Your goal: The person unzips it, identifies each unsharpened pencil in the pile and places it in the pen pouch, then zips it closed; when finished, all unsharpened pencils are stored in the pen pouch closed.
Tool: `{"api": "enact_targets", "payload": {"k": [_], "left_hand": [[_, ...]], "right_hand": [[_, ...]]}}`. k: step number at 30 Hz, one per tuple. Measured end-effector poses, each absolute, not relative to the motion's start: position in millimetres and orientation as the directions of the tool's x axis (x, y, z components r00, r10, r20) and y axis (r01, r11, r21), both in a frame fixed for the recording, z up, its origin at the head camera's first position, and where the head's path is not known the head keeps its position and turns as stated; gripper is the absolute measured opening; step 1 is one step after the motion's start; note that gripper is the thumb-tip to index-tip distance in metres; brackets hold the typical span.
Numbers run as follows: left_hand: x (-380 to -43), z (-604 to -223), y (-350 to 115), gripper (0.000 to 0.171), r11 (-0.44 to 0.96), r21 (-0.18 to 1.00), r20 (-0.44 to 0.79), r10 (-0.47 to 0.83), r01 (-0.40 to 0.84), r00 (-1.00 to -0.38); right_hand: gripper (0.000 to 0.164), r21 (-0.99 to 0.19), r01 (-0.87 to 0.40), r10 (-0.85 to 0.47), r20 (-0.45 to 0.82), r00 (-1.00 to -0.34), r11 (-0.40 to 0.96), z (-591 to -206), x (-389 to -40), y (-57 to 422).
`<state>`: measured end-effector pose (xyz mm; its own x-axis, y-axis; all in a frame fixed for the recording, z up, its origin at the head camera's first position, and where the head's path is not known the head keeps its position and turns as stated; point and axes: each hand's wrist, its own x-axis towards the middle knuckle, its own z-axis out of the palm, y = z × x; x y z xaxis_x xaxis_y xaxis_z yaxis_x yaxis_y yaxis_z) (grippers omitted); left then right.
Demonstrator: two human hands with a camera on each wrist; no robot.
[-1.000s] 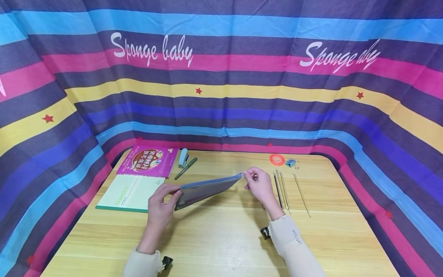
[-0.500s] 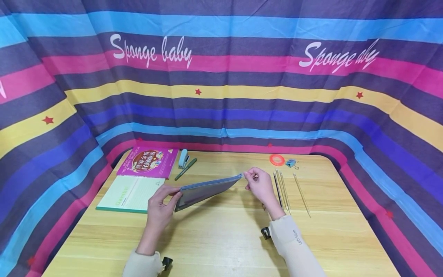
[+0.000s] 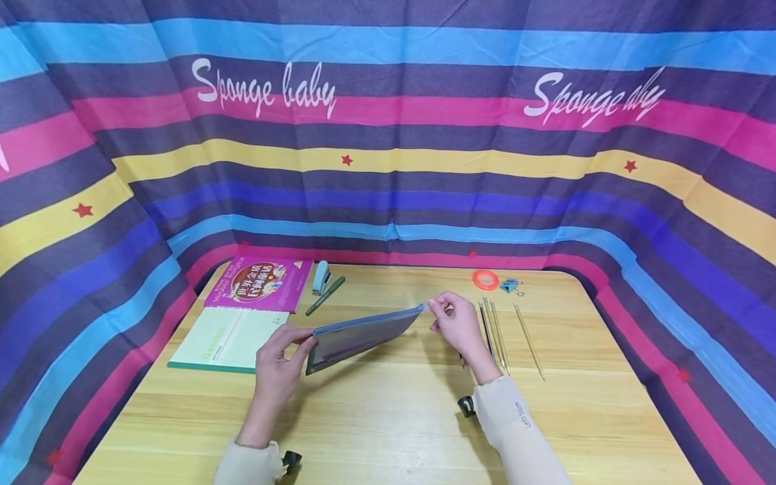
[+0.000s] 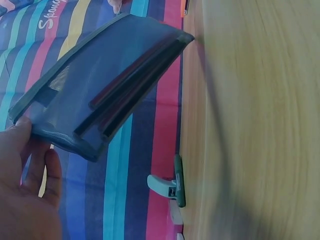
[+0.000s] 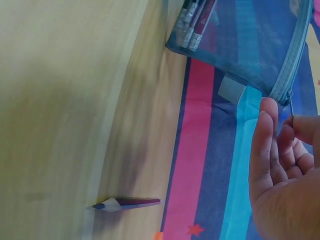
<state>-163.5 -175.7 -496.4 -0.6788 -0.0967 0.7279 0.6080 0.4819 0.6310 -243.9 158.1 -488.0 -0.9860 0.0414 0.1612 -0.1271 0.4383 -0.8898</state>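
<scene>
A see-through mesh zip pouch (image 3: 364, 337) with a blue-grey zip hangs tilted above the table between both hands. My left hand (image 3: 280, 360) pinches its left top corner between thumb and fingers. At the other end of the zip, my right hand (image 3: 457, 328) pinches the small zip pull (image 5: 291, 106) with thumb and index finger. The slider sits at that right end of the zip. Several dark pencils (image 5: 200, 25) with metal-capped ends lie inside along the pouch's lower edge, seen through the mesh in both wrist views.
Right of the pouch lie several loose pencils (image 3: 529, 340), an orange-red ring (image 3: 485, 279) and blue binder clips (image 3: 512, 286). At the left are a purple book (image 3: 285, 286), a pale green notebook (image 3: 242, 340), a light blue stapler (image 3: 321, 277) and a green pen (image 3: 325, 295).
My left hand and the pouch corner in it have shifted slightly left. My right hand stays at the zip's right end with the pull.
</scene>
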Motion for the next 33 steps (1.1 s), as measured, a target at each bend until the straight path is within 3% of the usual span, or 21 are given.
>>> {"api": "enact_targets", "payload": {"k": [7,14,33], "left_hand": [[-162.4,-496.8,-178.7,0.015,0.471,0.633,0.726,-0.088,0.614,-0.682],[-159.5,-500.7,-181.6,0.022,0.484,0.620,0.738,-0.093,0.618,-0.668],[-159.7,-498.9,-182.1,0.016,0.468,0.647,0.714,-0.095,0.602,-0.694]], "right_hand": [[0.018,-0.904,-0.127,0.047,0.160,-0.986,0.408,-488.6,-244.4,156.0],[0.019,-0.905,-0.126,0.038,0.155,-0.987,0.405,-491.3,-244.3,153.2],[0.019,-0.918,-0.121,0.049,0.151,-0.987,0.378,-487.1,-245.3,149.4]]}}
